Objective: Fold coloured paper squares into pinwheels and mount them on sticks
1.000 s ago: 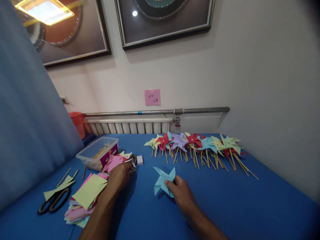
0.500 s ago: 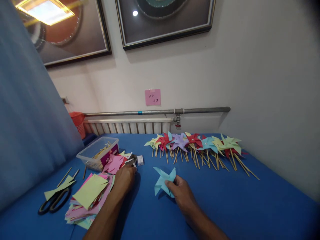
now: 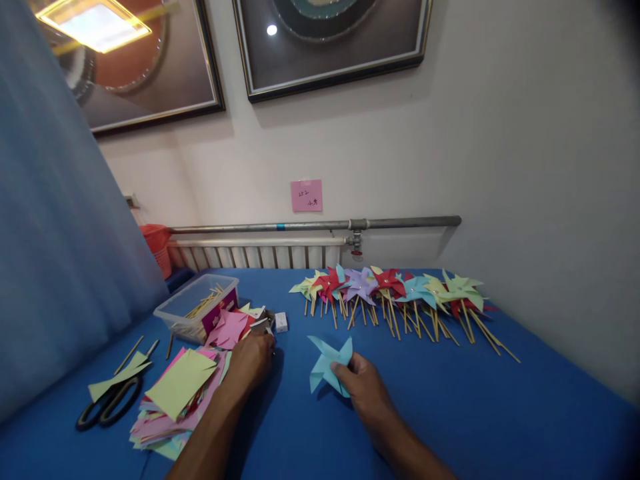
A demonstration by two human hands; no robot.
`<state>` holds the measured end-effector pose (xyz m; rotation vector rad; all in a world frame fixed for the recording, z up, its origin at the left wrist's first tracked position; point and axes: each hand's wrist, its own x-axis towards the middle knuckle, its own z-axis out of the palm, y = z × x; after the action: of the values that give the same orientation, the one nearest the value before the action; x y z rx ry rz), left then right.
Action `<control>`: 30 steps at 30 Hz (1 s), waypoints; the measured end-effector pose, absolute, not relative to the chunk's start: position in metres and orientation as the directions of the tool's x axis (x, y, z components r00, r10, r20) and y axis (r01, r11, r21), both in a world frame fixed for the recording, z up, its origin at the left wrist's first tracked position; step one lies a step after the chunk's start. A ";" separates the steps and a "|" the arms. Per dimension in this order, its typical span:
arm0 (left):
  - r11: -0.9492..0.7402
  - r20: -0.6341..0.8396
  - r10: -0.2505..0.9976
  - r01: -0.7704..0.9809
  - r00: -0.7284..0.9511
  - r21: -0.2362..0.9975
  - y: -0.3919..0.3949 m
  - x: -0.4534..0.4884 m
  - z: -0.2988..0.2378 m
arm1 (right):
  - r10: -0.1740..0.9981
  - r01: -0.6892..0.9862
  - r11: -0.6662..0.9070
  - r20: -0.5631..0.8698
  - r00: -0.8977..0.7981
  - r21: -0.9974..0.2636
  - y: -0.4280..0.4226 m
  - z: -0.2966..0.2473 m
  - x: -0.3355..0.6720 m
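My right hand (image 3: 367, 387) pinches a light blue paper pinwheel head (image 3: 327, 365) between thumb and fingers, just above the blue tabletop. My left hand (image 3: 254, 357) reaches in beside a dark, shiny metal object (image 3: 267, 320) that I cannot identify. Its fingers are curled, and whatever they hold is hidden behind the hand. A small white box (image 3: 281, 322) sits just beyond it. Pink and red folded paper pieces (image 3: 230, 329) lie next to the left hand. Under the left forearm's side is a stack of coloured paper sheets (image 3: 183, 383).
A clear plastic box (image 3: 170, 310) of thin sticks stands at the back left. Black-handled scissors (image 3: 117, 400) lie at the left with pale paper over them. Several finished pinwheels (image 3: 360, 283) on sticks line the table's back right. A blue curtain (image 3: 65, 220) hangs left.
My left hand has shifted very slightly at the metal object. The right hand and the blue pinwheel head stay nearly still.
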<state>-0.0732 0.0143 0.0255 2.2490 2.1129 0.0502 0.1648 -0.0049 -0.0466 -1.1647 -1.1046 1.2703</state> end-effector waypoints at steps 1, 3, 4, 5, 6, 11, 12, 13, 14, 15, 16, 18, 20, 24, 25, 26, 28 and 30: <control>-0.066 -0.020 0.998 0.996 0.068 0.060 0.015 -0.073 0.024 | 0.999 -0.105 -0.034 -0.036 0.014 -0.994 -0.005 -0.046 0.165; -0.072 -0.032 0.997 0.996 0.074 0.058 0.016 -0.072 0.022 | 0.999 -0.100 -0.034 -0.035 0.005 -0.994 -0.007 -0.042 0.165; -0.074 -0.033 0.997 0.995 0.076 0.061 0.016 -0.072 0.022 | 0.999 -0.096 -0.032 -0.032 -0.003 -0.995 -0.008 -0.040 0.165; -0.073 -0.033 0.997 0.995 0.075 0.062 0.016 -0.071 0.021 | 0.999 -0.091 -0.032 -0.032 -0.005 -0.995 -0.009 -0.037 0.166; -0.072 -0.032 0.997 0.995 0.074 0.063 0.016 -0.071 0.021 | 0.999 -0.085 -0.033 -0.032 -0.004 -0.996 -0.011 -0.034 0.166; -0.083 -0.029 0.996 0.995 0.084 0.062 0.014 -0.070 0.022 | 0.999 -0.098 -0.050 -0.052 0.012 -0.994 -0.014 -0.028 0.165; -0.089 -0.027 0.995 0.994 0.091 0.064 0.014 -0.069 0.022 | 0.999 -0.105 -0.049 -0.050 0.012 -0.993 -0.013 -0.030 0.164; -0.094 -0.025 0.995 0.993 0.096 0.066 0.013 -0.069 0.022 | 0.999 -0.108 -0.046 -0.048 0.016 -0.993 -0.012 -0.032 0.164; -0.099 -0.024 0.995 0.993 0.101 0.067 0.013 -0.068 0.022 | 0.999 -0.109 -0.042 -0.044 0.021 -0.993 -0.011 -0.035 0.164; -0.104 -0.024 0.994 0.992 0.106 0.069 0.012 -0.068 0.023 | 0.999 -0.110 -0.038 -0.041 0.022 -0.993 -0.009 -0.039 0.165; -0.111 -0.024 0.993 0.991 0.113 0.071 0.012 -0.067 0.022 | 0.999 -0.112 -0.036 -0.038 0.018 -0.993 -0.008 -0.042 0.165; -0.131 -0.022 0.991 0.988 0.134 0.077 0.011 -0.064 0.022 | 0.999 -0.116 -0.034 -0.036 0.022 -0.993 -0.005 -0.048 0.166; -0.156 -0.021 0.987 0.984 0.158 0.085 0.010 -0.061 0.022 | 0.999 -0.117 -0.033 -0.035 0.017 -0.993 -0.003 -0.052 0.167; -0.177 -0.010 0.984 0.979 0.179 0.105 0.010 -0.058 0.021 | 1.000 -0.113 -0.020 -0.022 0.017 -0.993 -0.004 -0.053 0.167; -0.177 -0.006 0.984 0.978 0.179 0.107 0.010 -0.058 0.020 | 1.000 -0.110 -0.017 -0.019 0.019 -0.994 -0.004 -0.052 0.167; -0.178 -0.005 0.984 0.978 0.179 0.106 0.010 -0.058 0.020 | 1.000 -0.106 -0.014 -0.017 0.024 -0.994 -0.005 -0.052 0.166; -0.185 -0.010 0.982 0.978 0.187 0.099 0.010 -0.058 0.018 | 1.000 -0.106 -0.014 -0.016 0.023 -0.994 -0.005 -0.051 0.166; -0.198 -0.018 0.980 0.976 0.200 0.093 0.010 -0.058 0.016 | 1.000 -0.119 -0.017 -0.020 0.020 -0.993 -0.006 -0.050 0.165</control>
<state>-0.0576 0.0101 0.0164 2.3676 1.9347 0.0686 0.1653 -0.0058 -0.0499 -1.1440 -1.0972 1.2615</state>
